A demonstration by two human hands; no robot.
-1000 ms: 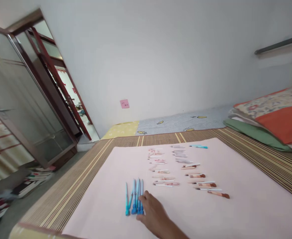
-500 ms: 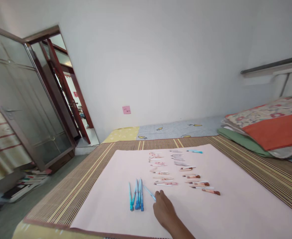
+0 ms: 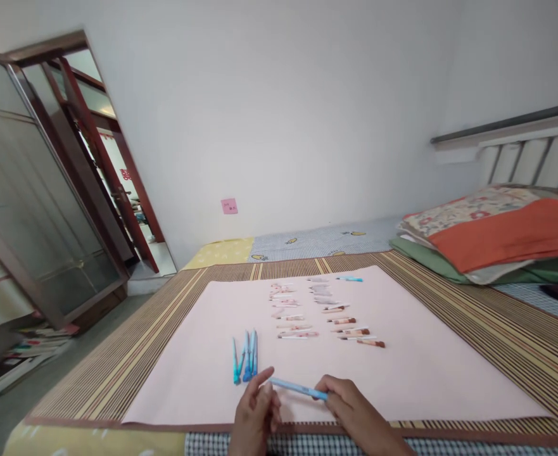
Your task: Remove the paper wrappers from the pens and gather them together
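Note:
A light blue pen point(image 3: 298, 387) is held slantwise above the near part of the pink sheet point(image 3: 421, 380). My right hand point(image 3: 349, 405) is closed around its right end. By the pen's left end is my left hand point(image 3: 254, 415), its index finger and thumb apart and the other fingers curled; whether it touches the pen I cannot tell. Just beyond that hand lies a group of blue pens point(image 3: 246, 358), roughly side by side. Farther off, pink-patterned pens point(image 3: 285, 304) form one column. A second column has grey pens point(image 3: 323, 294), brown-ended pens point(image 3: 355, 331) and a bright blue pen point(image 3: 349, 279).
Under the sheet is a striped mat point(image 3: 150, 329) on a bed. Folded bedding point(image 3: 507, 228) is piled at the right, in front of a radiator point(image 3: 530, 161). A pink note point(image 3: 228, 206) is on the wall. At the left stand a glass door point(image 3: 36, 190) and floor-level books point(image 3: 17, 361).
My right hand has lifted the light blue pen off the sheet and brought it nearer. My left hand has come into view beside its left end. The view has turned slightly right.

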